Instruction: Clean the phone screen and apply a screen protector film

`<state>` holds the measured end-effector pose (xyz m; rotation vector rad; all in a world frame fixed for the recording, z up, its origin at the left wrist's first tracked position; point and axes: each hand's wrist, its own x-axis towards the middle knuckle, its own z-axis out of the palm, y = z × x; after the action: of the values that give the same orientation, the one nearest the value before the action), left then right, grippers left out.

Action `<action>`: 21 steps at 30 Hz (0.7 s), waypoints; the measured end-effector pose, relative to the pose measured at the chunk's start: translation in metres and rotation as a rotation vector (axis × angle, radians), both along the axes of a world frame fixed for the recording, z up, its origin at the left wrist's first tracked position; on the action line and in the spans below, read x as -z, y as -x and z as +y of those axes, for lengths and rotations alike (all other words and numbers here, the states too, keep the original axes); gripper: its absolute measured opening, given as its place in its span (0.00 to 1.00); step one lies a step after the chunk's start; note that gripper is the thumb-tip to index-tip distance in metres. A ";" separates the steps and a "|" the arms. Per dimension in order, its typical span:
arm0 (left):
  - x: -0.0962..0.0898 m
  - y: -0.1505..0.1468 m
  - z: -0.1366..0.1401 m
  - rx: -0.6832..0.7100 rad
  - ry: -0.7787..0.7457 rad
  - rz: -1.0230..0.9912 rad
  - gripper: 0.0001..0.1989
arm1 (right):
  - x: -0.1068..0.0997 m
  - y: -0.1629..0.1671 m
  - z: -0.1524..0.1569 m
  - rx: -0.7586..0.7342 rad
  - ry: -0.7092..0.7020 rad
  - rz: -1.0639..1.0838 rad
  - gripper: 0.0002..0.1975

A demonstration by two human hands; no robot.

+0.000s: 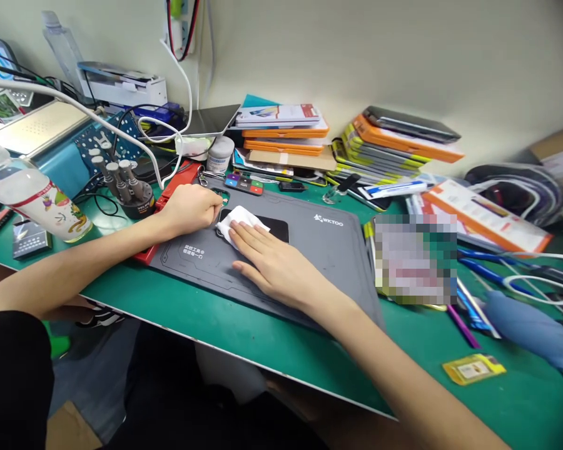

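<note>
A phone (279,229) with a dark face lies on a grey work mat (328,262). My right hand (272,259) rests flat over a white wipe (241,217), pressing it onto the phone's left part; its fingers are stretched out and the thumb stands apart. To the left, my left hand (190,209) is closed in a fist at the mat's red edge strip (181,178). Whether anything is inside that fist is hidden. Just beyond its knuckles shows a small part with green on it (224,196), partly covered by the hand.
Screwdrivers in a round holder (134,194) and a tilted bottle (51,200) stand left. Stacked boxes (281,131) and flat orange-and-yellow packs (389,147) line the wall. At right lie a blue air blower (530,325), blue-handled pliers (488,269) and a yellow packet (473,369).
</note>
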<state>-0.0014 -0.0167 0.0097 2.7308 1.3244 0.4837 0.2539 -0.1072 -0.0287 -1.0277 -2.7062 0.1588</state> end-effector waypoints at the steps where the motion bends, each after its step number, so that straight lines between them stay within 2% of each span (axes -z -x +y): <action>1: 0.000 0.000 0.000 0.000 -0.002 0.000 0.12 | 0.000 -0.009 -0.001 0.004 -0.003 -0.002 0.35; 6: 0.002 0.000 0.000 -0.012 0.008 -0.001 0.12 | 0.003 -0.052 0.002 0.065 -0.021 -0.003 0.31; 13: 0.009 0.003 0.002 0.008 -0.002 -0.025 0.13 | 0.009 -0.053 0.036 0.177 0.012 0.096 0.29; 16: 0.009 0.005 0.002 0.092 -0.046 -0.031 0.14 | 0.011 -0.059 0.041 0.170 0.021 0.143 0.29; 21: 0.008 0.007 0.001 0.341 -0.034 0.021 0.17 | 0.009 -0.087 0.033 0.181 -0.021 0.200 0.24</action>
<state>-0.0082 -0.0152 0.0018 2.9105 0.8308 0.4511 0.3412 -0.0740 -0.0376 -1.1761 -2.4193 0.1891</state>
